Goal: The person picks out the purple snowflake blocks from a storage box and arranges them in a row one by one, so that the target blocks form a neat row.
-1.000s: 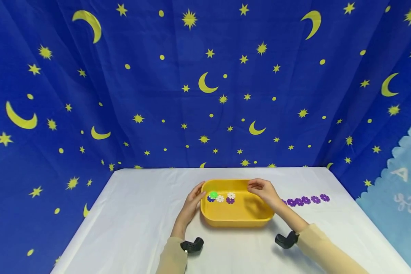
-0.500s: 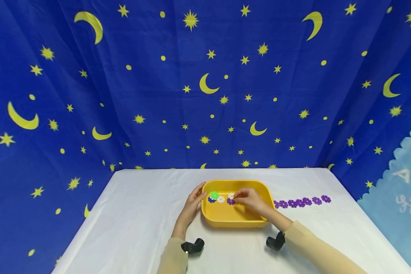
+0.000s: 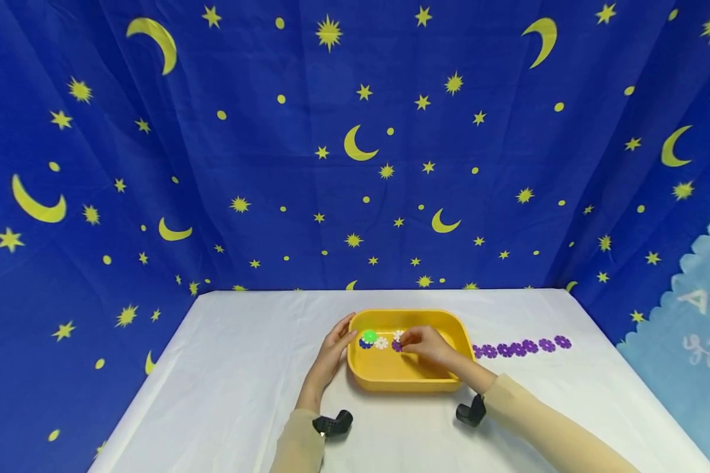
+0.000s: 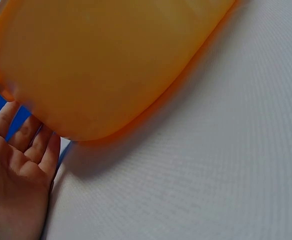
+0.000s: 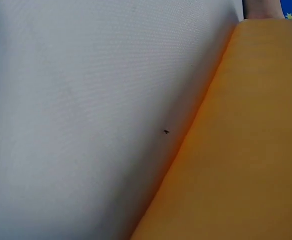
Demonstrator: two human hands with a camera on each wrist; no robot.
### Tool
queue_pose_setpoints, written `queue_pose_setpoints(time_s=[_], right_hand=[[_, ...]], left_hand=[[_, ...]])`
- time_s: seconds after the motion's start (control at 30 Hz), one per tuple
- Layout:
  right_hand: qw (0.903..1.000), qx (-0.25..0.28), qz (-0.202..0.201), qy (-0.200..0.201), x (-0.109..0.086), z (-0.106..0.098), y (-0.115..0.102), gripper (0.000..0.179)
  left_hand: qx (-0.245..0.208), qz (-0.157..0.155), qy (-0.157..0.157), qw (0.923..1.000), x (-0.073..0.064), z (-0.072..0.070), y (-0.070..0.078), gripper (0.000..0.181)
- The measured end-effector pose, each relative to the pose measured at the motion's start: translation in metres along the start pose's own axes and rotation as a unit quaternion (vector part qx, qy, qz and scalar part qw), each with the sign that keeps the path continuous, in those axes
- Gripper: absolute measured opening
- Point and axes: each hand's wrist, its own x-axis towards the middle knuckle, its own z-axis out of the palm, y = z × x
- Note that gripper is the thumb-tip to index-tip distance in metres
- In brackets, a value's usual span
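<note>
A yellow plastic tub (image 3: 411,386) stands on the table. My left hand (image 3: 327,355) grips its left end, thumb at the rim and fingers along the outside wall; the left wrist view shows those fingers (image 4: 23,135) against the tub. Inside, my right hand (image 3: 428,347) has thumb and index finger at the right edge of a purple flower-shaped interlocking disc (image 3: 397,345), pinching it. Just behind that lies a white disc (image 3: 398,335), partly covered. Toward the left end are a green disc (image 3: 369,336), a blue disc (image 3: 366,343) and another white disc (image 3: 381,343).
Right of the tub, several purple flower-shaped discs (image 3: 517,349) lie in a row on the white tablecloth (image 3: 260,368). A blue curtain (image 3: 307,197) with moons and stars hangs behind and at the sides. The right wrist view shows mostly cloth and the tub's outer wall (image 5: 246,135).
My right hand has moved left and down from above the tub's far right side to the purple disc inside. The left hand stays on the tub's left end.
</note>
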Motion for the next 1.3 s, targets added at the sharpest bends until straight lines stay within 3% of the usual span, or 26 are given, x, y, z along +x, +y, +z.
queue_pose_setpoints(time_s=[0.4, 0.7, 0.97, 1.3], right_hand=[[0.9995, -0.004, -0.030, -0.011, 0.001, 0.002, 0.004, 0.014], [0.9972, -0.054, -0.047, 0.022, 0.003, 0.004, 0.004, 0.024], [0.9899, -0.116, -0.023, 0.077, 0.010, 0.013, 0.000, 0.032], [0.9882, -0.127, -0.048, 0.071, 0.018, 0.018, 0.001, 0.042]], left_hand=[[0.003, -0.006, 0.004, 1.0000, 0.001, 0.000, -0.001, 0.056], [0.003, -0.001, 0.001, 1.0000, 0.001, -0.001, -0.001, 0.055], [0.003, -0.002, 0.001, 1.0000, 0.000, 0.000, -0.002, 0.054], [0.006, -0.001, 0.001, 1.0000, 0.000, 0.002, 0.000, 0.054]])
